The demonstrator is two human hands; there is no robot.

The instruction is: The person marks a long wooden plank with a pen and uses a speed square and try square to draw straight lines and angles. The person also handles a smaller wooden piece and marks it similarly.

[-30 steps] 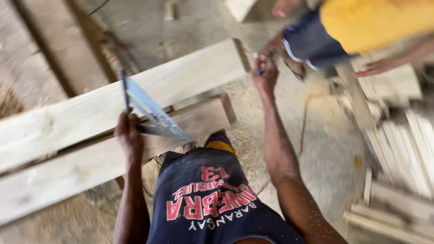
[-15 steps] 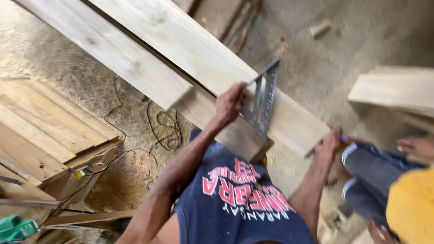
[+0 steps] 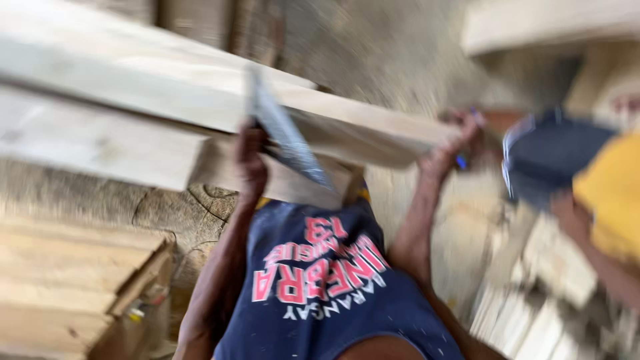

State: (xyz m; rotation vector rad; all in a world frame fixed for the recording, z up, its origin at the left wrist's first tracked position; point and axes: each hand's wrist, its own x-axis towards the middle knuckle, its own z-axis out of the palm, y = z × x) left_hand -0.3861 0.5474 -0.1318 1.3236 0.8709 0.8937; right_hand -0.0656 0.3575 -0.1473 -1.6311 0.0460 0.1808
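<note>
Sawdust-strewn floor (image 3: 400, 60) lies beneath pale planks (image 3: 133, 87); a grey metal square (image 3: 287, 140) rests there, left hand (image 3: 252, 163) clamped on it, right hand (image 3: 453, 143) closed around a pen

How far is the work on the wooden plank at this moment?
Done: the upper plank lies across a lower plank. In hand: the left hand holds a metal square on the upper plank, and the right hand grips its end together with a blue-tipped pen or pencil. Left: the picture is too blurred to show any drawn line or cut.
</note>
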